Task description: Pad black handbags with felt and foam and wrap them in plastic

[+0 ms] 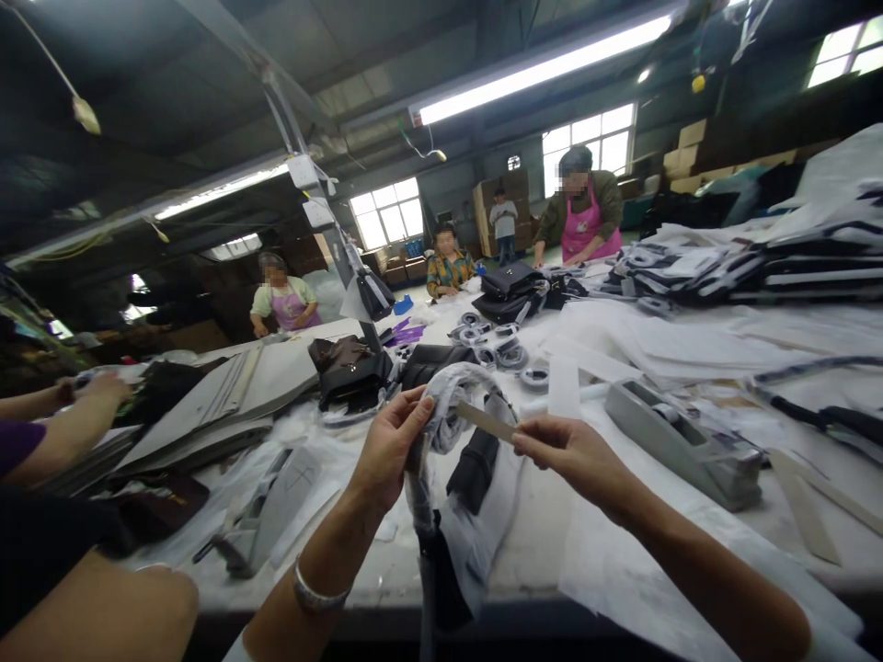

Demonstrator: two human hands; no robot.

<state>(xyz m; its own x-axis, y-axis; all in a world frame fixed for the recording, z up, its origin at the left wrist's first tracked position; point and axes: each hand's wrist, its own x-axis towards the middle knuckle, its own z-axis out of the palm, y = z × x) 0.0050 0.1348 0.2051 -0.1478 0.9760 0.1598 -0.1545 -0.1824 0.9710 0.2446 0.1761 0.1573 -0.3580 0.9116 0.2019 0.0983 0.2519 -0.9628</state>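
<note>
My left hand point(396, 439) is closed on a strap point(464, 375) wrapped in clear plastic, which arches up and hangs down in front of me. My right hand point(562, 452) pinches one end of a flat grey-brown strip point(487, 422). The strip's other end lies against the wrapped strap, close to my left fingertips. Below the arch is a black rolled piece point(473, 467) with white wrapping, and a black part point(445, 575) hangs lower, at the table's front edge.
Grey tape dispensers stand right point(682, 441) and left point(266, 506). Wrapped coils point(510, 352) and black bags point(510, 280) lie beyond my hands. A brown bag point(351, 363) sits left of them. Another person's arms point(75, 423) reach in at far left. Several people are farther back.
</note>
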